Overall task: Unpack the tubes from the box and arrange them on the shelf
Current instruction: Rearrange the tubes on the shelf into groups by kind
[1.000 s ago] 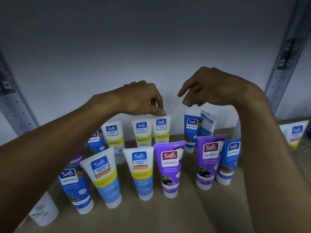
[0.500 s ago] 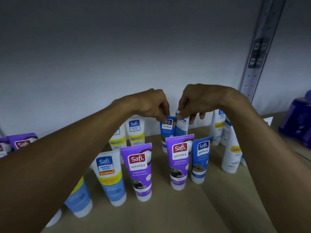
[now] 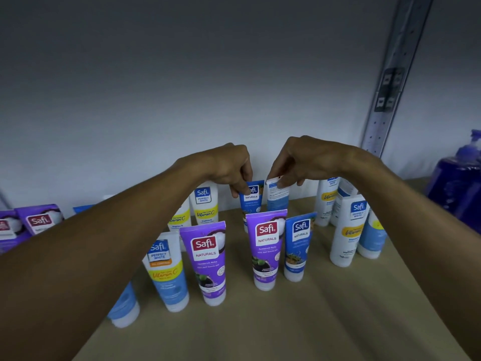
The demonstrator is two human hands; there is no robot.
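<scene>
Both hands reach to the back row of the shelf [image 3: 286, 321]. The left hand [image 3: 229, 165] pinches the crimped top of a blue tube [image 3: 252, 201]. The right hand [image 3: 299, 160] pinches the reversed tube [image 3: 278, 201] just beside it, whose label faces the wall. All the tubes stand on their caps, packed close. I'd say a dropped wrist or a clumsy twist could knock the purple tube [image 3: 265, 251] in front and topple its neighbours.

A plain pale wall [image 3: 156, 87] stands in dim light, with a perforated metal upright [image 3: 390, 87] at right.
</scene>
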